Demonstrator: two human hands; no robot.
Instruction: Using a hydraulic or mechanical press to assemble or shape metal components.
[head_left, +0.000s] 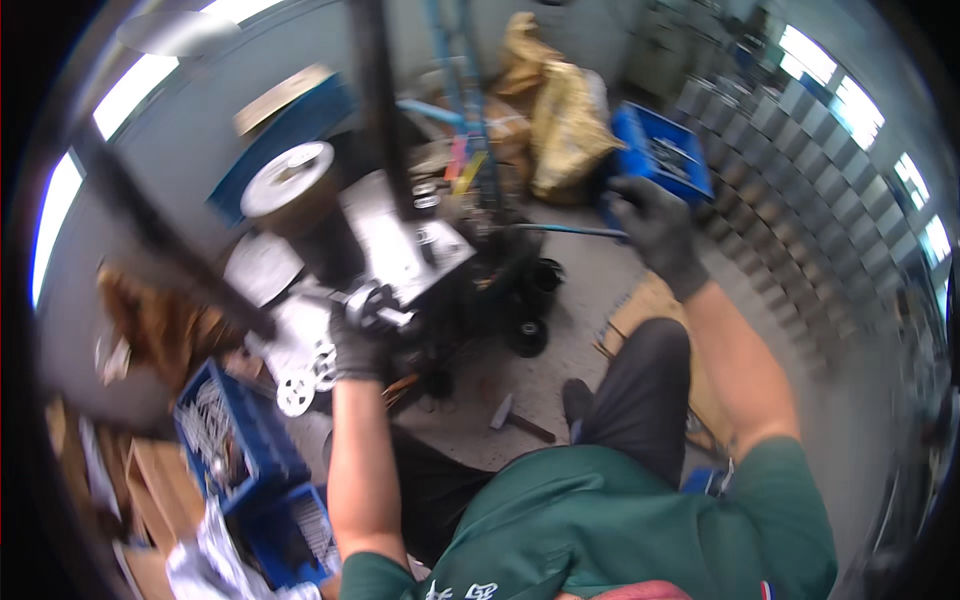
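Note:
Grey work gloves cover both my hands. My left hand [357,345] is at the near edge of a bench-mounted machine, right against a shiny round metal part [374,303]. Its fingers are dark and blurred, so their grip on the part does not show. Out to the right, my right hand [658,235] is closed around the end of a long thin lever [572,230] running from the machine. Pale spoked discs [295,393] lie at the bench edge, left of my left hand. Small metal cylinders [426,197] stand on the machine's plate [385,235].
Blue crates of metal parts stand at the lower left [245,440] and back right [665,150]. A hammer [522,420] lies on the floor before me. Dark posts [385,110] rise by the machine. Stacked metal pieces [800,170] line the right; a yellow sack [570,130] is behind.

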